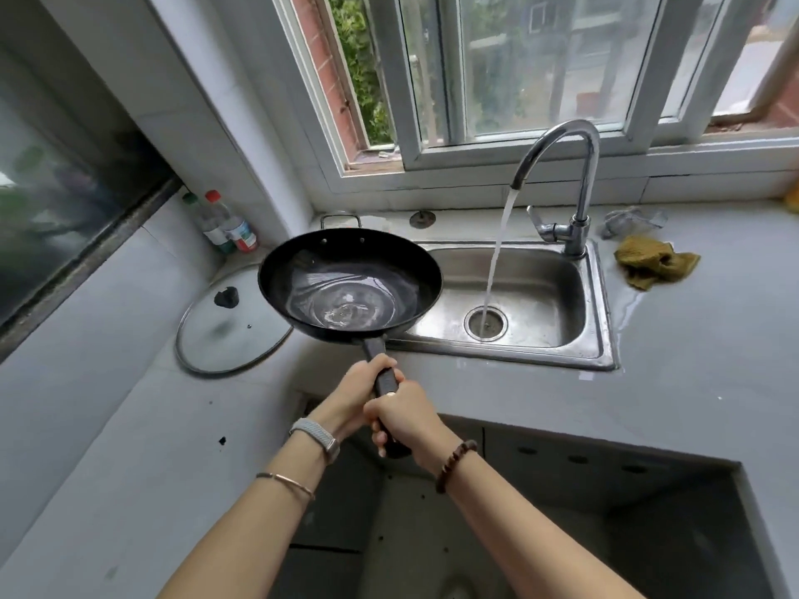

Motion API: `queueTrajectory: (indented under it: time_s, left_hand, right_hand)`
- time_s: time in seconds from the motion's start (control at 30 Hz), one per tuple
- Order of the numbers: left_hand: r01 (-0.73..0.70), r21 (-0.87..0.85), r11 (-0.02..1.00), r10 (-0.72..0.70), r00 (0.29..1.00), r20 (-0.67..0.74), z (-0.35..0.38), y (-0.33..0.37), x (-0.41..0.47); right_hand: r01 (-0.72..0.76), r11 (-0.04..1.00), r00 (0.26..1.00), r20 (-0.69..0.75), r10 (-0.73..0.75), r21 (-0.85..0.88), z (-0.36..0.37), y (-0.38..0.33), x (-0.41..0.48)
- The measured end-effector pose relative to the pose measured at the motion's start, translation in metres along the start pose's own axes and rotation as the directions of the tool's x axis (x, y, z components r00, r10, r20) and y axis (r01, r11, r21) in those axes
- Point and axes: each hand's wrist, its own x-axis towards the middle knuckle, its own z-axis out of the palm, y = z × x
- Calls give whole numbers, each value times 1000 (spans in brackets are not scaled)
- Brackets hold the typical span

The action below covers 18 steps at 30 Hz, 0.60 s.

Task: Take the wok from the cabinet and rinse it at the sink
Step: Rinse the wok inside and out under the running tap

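Both hands on wok (350, 287) handle: left hand (361, 391) fingers wrapped forward, right hand (404, 415) fingers wrapped behind. Wok beyond fingers, holding water, over sink (599, 304) left edge. Tap (575, 183) running right of wok. Lid (229, 326) left on worktop (691, 361).

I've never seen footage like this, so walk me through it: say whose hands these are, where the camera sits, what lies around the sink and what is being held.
No machine here: a person wears one camera on the head, looking down at their own arms. Both hands, left hand ahead and right hand behind, grip the handle of a black wok holding some water, raised beside the steel sink. The tap runs into the drain, not the wok. On the counter lie a glass lid, two bottles and a yellow cloth.
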Motion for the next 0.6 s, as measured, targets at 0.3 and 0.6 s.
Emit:
queueTrajectory:
  time_s: [0.3,0.6]
  left_hand:
    - [-19,-157,987,22,1000,18,-23,-25,27]
    - [10,-226,974,13,995,98,-39,-37,36]
  right_hand:
    - [-17,983,1000,-27,12,-181,14,14,23]
    - [-54,971,997,-61,41,-232,23,26,40]
